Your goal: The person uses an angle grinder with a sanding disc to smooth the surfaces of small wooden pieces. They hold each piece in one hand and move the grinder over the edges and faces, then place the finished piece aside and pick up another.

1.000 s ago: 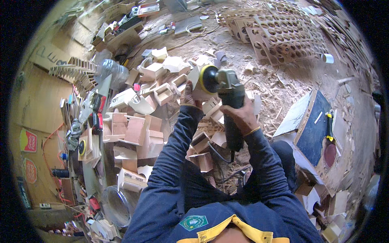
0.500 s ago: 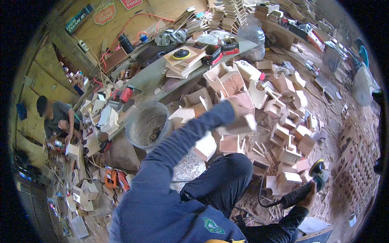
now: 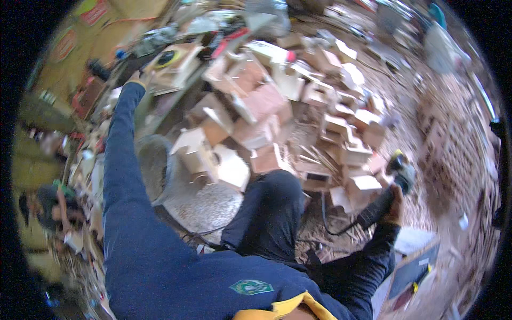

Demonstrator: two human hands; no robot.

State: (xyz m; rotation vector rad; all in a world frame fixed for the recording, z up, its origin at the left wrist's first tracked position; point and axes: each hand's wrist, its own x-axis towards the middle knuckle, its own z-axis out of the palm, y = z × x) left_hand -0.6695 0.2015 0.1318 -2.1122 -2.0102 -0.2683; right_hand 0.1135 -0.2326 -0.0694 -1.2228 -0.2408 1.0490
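Observation:
My left arm is stretched out to the far left. My left hand (image 3: 136, 81) is at the near-left edge of a stack of flat wooden boards (image 3: 184, 72); motion blur hides its fingers and whether it touches them. A round black pad with a yellow rim (image 3: 167, 58) lies on top of the boards. Low on the right, my right hand (image 3: 396, 201) is wrapped around an angle grinder (image 3: 376, 207), its yellow-edged disc pointing up and away from me. A cord hangs from the grinder's rear end. Between my arms lies a heap of open wooden boxes (image 3: 261, 104).
A grey bucket (image 3: 154, 168) stands beside my left arm. More small wooden boxes (image 3: 349, 141) are piled right of centre, with wood scraps (image 3: 312, 154) on the ground. Another person (image 3: 50, 208) crouches at the far left. A dark flat panel (image 3: 413, 272) lies at the lower right.
My left hand has left the wooden box in the middle and swung far left to the board stack. The view has turned. My right hand still holds the grinder.

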